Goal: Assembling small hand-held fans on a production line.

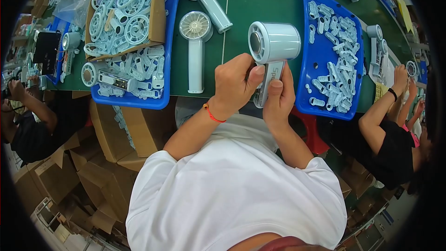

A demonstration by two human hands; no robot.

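A pale blue handheld fan (281, 42) is held upright over the table's near edge, its round head above my hands. My right hand (280, 97) is closed round the lower handle, the thumb along its front. My left hand (236, 83), with a red cord at the wrist, grips the handle's left side just under the head, fingers curled. Left of my hands, two more handheld fans with clear ribbed fronts lie on the green table: a nearer fan (195, 49) and a farther fan (209, 1).
On the left, a blue tray (169, 32) bears a cardboard box (159, 7) of ring parts, loose small parts and a partly built fan (111, 80). A blue tray (305, 65) of small pale parts stands right. Co-workers sit on both sides; cardboard boxes (116, 135) are below left.
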